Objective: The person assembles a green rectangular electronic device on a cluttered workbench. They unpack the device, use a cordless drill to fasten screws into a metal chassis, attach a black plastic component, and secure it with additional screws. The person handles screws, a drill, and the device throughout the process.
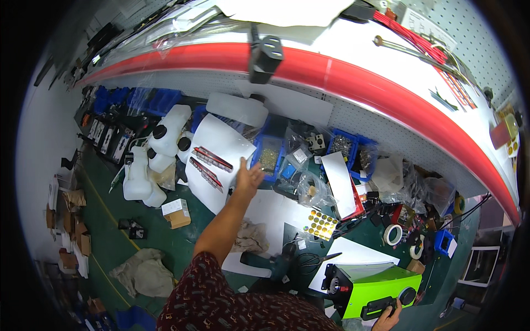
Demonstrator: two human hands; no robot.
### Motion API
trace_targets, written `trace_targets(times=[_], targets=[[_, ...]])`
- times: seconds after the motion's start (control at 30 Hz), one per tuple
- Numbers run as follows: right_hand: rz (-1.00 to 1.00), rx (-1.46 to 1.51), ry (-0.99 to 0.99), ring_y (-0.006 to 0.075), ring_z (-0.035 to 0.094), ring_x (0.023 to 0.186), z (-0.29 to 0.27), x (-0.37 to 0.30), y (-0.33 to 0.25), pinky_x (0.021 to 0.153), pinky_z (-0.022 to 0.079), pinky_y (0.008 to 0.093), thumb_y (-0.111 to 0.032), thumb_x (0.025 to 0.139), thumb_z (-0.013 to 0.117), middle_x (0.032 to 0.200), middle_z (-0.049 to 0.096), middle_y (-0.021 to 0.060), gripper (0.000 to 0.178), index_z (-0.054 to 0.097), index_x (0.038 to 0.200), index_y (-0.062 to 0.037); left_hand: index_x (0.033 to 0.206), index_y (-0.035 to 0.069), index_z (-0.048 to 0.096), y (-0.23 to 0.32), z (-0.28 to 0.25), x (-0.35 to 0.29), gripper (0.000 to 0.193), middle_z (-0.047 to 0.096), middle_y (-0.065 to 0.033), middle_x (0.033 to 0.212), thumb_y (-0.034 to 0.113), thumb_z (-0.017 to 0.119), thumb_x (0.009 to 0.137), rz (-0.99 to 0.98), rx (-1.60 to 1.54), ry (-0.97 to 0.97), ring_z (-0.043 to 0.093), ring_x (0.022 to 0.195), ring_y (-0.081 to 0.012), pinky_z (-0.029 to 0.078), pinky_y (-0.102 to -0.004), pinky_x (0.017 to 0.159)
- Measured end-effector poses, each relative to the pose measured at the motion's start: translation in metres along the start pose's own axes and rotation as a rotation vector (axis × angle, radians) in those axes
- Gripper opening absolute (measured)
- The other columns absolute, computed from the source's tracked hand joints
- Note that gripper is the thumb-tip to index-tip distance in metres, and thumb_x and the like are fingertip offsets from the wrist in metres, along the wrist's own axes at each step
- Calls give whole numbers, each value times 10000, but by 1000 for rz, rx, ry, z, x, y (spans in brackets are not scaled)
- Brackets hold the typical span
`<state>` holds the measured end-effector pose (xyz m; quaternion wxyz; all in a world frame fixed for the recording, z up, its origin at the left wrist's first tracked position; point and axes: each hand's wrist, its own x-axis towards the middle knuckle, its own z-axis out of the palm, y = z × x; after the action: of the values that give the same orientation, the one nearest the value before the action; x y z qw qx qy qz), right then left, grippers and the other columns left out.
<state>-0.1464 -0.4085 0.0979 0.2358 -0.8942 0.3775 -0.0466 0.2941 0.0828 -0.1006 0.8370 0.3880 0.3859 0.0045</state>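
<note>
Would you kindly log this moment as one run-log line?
left hand: open, reaching to white sheet | right hand: on green machine handle | bench: cluttered

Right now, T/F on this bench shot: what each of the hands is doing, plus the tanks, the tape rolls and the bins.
1. The left hand reaches out over a white sheet bearing red strips. True.
2. The right hand grips a pair of scissors. False: it rests on the black handle of a bright green machine; the scissors lie untouched on the bench.
3. White plastic tanks with black caps stand left of the sheet. True.
4. The tape rolls are stacked on the green machine. False: they lie on the bench beyond it.
5. The small parts bins are yellow. False: blue.
</note>
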Motion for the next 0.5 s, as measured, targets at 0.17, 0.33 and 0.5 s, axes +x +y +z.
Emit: trace_targets(times=[0.17, 0.33, 0.5], targets=[[52, -82, -27, 467, 693, 1061, -5, -1, -14, 938, 534, 497, -207, 1037, 593, 1197, 713, 310, 426, 618, 1436, -62, 1003, -44, 681, 95, -22, 6, 526, 751, -149, 974, 437, 496, 1110, 590, -139, 226, 613, 680, -170, 558, -319, 713], [-49, -89, -21, 462, 672, 1076, -9, -3, -31, 956, 527, 485, -190, 1047, 577, 1234, 693, 313, 419, 608, 1420, -2, 1103, -54, 703, 196, -51, -14, 564, 747, -136, 1144, 457, 462, 1116, 885, -150, 324, 646, 850, -173, 564, -310, 786], [-6, -144, -4, 456, 672, 1025, -6, -6, -30, 918, 527, 488, -218, 1054, 585, 1201, 693, 308, 401, 622, 1382, 9, 1221, -64, 680, 221, -61, -38, 661, 728, -162, 1205, 512, 370, 1129, 992, 245, 415, 666, 894, -236, 526, -348, 887]])
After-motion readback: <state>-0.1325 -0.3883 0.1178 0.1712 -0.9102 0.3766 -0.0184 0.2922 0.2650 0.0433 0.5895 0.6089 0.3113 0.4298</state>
